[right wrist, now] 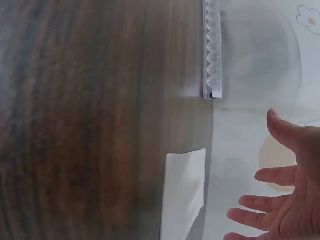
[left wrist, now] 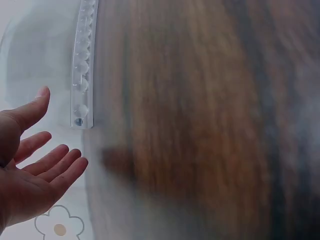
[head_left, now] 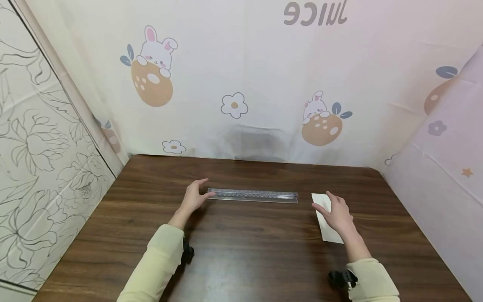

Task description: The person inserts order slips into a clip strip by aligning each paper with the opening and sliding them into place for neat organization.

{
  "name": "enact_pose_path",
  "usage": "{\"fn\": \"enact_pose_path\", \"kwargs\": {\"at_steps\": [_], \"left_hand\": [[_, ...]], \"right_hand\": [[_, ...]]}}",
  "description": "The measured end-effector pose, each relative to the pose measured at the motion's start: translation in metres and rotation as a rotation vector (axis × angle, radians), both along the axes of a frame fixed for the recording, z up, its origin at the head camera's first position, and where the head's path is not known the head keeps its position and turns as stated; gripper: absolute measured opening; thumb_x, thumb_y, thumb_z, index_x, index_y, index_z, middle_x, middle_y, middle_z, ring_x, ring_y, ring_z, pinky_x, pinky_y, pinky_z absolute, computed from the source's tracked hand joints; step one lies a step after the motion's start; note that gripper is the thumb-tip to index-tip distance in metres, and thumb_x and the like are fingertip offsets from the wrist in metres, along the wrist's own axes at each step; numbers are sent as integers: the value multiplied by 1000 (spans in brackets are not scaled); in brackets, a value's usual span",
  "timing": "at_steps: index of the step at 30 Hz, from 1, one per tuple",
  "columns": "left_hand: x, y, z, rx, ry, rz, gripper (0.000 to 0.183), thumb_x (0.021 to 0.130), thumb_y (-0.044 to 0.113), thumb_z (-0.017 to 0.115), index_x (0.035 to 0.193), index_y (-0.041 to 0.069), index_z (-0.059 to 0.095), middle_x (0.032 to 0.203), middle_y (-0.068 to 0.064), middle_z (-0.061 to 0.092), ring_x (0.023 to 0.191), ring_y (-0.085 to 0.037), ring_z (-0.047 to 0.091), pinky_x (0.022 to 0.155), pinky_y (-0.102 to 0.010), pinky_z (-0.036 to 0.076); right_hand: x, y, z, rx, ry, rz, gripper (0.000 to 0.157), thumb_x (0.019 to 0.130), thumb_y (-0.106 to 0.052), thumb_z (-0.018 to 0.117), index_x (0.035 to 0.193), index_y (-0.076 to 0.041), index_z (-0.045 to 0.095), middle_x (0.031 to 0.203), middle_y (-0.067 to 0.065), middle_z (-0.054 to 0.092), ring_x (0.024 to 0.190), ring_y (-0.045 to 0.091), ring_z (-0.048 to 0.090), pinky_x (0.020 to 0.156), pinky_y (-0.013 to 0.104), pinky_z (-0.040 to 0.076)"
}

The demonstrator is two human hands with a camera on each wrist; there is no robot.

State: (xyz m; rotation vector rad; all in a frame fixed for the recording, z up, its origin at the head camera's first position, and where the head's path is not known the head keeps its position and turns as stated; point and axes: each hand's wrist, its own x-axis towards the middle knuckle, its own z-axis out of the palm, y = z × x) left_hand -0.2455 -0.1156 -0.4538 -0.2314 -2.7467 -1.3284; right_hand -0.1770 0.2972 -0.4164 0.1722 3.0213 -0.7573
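A long clear plastic strip (head_left: 253, 196) with a row of rounded cells along it lies crosswise on the table. My left hand (head_left: 193, 196) is at its left end, thumb and fingers spread apart with nothing gripped. In the left wrist view, the fingers of the left hand (left wrist: 42, 165) stand apart from the strip (left wrist: 82, 85). Over a white paper sheet (head_left: 331, 234) to the right hovers my right hand (head_left: 337, 214), covering part of it in the head view. The right wrist view shows the right hand (right wrist: 292, 195) with loosely spread fingers beside the paper (right wrist: 182, 187).
The brown wood-grain table (head_left: 234, 239) has its back edge against a pale curtain (head_left: 203, 126) printed with rabbits and flowers. A panel with line-drawn flowers (head_left: 37, 167) stands at the left. Each wrist wears a black mount (head_left: 187, 252).
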Motion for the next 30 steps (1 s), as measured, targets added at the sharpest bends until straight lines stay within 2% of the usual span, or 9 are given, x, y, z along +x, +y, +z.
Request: {"fn": "enact_pose_path", "kwargs": {"at_steps": [6,9,15,20,30], "left_hand": [[-6,5,-4,42,-82,26,53,77,17,70,123,-1,50,117,-20,53,97,-30,53,79,-42,44],[-8,7,-7,55,-104,44,51,77,17,70,121,-2,52,112,-18,57,95,-29,54,77,-40,45],[-12,10,-9,99,-117,99,43,74,15,73,112,-2,59,105,-16,61,89,-26,56,74,-37,46],[-12,13,-9,114,-109,146,37,70,14,76,100,-4,65,95,-15,64,81,-24,56,71,-34,46],[-15,14,-13,130,-144,233,28,66,17,79,87,0,70,83,-9,65,76,-20,55,67,-32,45]], "right_hand": [[2,9,-7,-33,38,-4,74,88,-41,52,131,14,26,125,41,25,113,54,25,89,60,26],[2,13,-9,-40,51,-11,72,88,-39,52,128,16,29,123,42,29,111,54,29,89,58,27],[3,23,-16,-72,24,-65,74,88,-45,49,127,15,31,122,39,35,106,50,39,83,55,35],[2,31,-21,-120,-4,-132,75,86,-49,49,126,13,34,122,37,37,110,48,37,86,54,33],[3,42,-21,-172,-32,-234,71,82,-47,56,118,13,43,111,33,47,100,43,44,81,50,37]]}}
